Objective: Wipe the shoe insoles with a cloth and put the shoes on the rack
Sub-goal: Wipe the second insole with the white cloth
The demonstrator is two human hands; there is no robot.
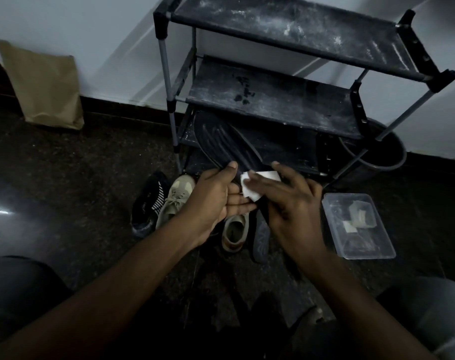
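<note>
the person holds a dark insole [221, 139] up in front of the rack [273, 100], clear of the floor so both hands can work on it. the left hand [213, 201] props it from below on straight fingers with the thumb clamped on its edge, giving a firm backing. the right hand [291, 203], blurred, lies spread over a white cloth [248, 193] and presses it flat onto the insole's heel half. two beige sneakers [175, 201], a black striped shoe [148, 203] and a second insole [261, 240] wait on the floor below. spare cloths sit in a clear box [377, 245] near the right hand, probably for quick swaps.
</note>
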